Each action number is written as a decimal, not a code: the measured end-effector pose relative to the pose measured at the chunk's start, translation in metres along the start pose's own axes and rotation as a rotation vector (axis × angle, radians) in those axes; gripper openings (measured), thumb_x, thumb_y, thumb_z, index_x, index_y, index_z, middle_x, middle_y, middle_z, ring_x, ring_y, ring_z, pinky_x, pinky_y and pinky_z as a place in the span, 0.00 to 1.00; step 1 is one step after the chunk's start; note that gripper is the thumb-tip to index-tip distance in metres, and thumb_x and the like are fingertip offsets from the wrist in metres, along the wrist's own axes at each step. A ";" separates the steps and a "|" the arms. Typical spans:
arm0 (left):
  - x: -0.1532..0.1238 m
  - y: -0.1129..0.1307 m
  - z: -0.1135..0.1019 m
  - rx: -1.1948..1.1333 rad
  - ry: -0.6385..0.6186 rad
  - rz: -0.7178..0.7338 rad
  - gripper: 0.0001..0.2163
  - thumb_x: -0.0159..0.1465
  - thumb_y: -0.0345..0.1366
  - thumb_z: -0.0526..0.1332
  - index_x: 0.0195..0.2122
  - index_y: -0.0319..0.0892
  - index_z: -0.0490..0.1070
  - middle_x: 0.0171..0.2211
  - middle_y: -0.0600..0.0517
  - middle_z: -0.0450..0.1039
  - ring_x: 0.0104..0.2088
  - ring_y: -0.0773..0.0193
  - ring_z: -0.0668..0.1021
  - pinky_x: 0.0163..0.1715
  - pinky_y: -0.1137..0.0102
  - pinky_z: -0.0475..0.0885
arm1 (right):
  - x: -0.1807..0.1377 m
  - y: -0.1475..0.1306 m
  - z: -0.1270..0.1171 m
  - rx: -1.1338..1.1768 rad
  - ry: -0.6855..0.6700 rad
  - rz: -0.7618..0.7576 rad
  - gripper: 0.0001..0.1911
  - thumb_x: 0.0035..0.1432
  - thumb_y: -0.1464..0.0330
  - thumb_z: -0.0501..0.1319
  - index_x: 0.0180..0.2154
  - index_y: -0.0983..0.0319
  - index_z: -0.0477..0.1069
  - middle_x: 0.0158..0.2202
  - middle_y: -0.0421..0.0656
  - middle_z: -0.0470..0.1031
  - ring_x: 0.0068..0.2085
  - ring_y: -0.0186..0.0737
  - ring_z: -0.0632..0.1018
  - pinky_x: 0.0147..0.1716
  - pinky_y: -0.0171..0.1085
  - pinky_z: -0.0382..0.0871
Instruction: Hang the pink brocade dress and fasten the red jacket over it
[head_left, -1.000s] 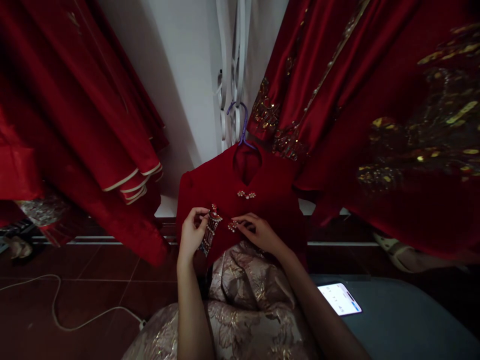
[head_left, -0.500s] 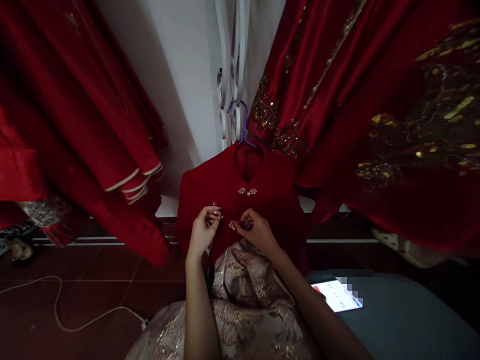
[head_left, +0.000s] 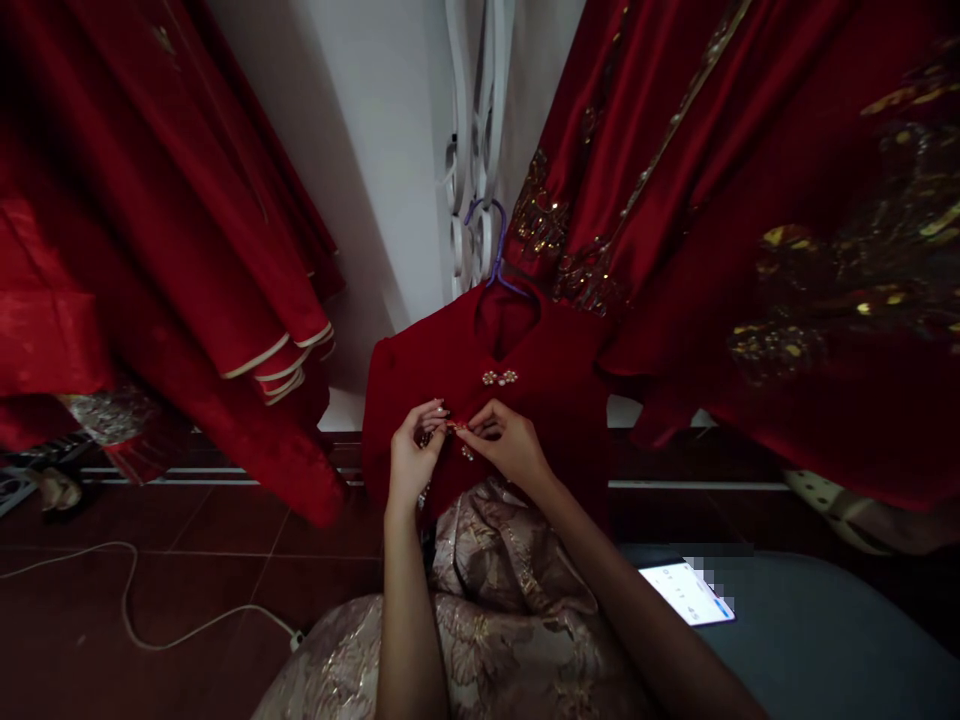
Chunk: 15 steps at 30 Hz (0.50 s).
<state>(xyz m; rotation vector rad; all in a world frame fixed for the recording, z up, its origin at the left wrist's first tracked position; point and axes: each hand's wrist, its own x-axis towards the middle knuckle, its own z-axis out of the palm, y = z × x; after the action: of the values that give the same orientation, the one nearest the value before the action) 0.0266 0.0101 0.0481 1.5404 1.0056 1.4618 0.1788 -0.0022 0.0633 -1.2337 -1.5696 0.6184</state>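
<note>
A red jacket [head_left: 555, 400] with a V-shaped neck hangs in front of me on a purple hanger [head_left: 496, 240]. Its top beaded frog fastener [head_left: 499, 378] is joined across the front. Below that, my left hand [head_left: 414, 460] pinches the front of the jacket with thumb and fingertips. My right hand [head_left: 514, 447] meets it there, thumb and forefinger pinched on a small red piece between the two hands. Just under the fingertips shows another beaded ornament [head_left: 466, 453]. The fingers partly hide what they grip.
Red garments [head_left: 225, 230] hang on the left, and sequined red ones [head_left: 795, 250] on the right. A lit phone [head_left: 688, 592] lies on a grey-green seat [head_left: 817, 640]. A white cable [head_left: 187, 630] crosses the tiled floor. Patterned shiny fabric [head_left: 502, 650] covers my lap.
My right hand has moved up and left, off the lower beaded ornament, to meet my left fingertips. My left hand stays at the jacket front. The whole view has shifted slightly.
</note>
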 end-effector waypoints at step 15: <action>-0.001 -0.002 0.003 0.060 0.078 -0.023 0.12 0.56 0.35 0.59 0.41 0.37 0.72 0.40 0.46 0.76 0.39 0.64 0.77 0.45 0.66 0.71 | 0.018 -0.005 0.010 -0.057 0.019 -0.040 0.09 0.47 0.63 0.62 0.27 0.61 0.65 0.25 0.39 0.73 0.26 0.33 0.75 0.27 0.33 0.72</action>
<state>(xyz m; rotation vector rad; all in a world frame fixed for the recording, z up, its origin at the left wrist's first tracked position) 0.0291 0.0094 0.0460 1.5189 1.1181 1.4986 0.1686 0.0142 0.0708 -1.2443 -1.6020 0.5387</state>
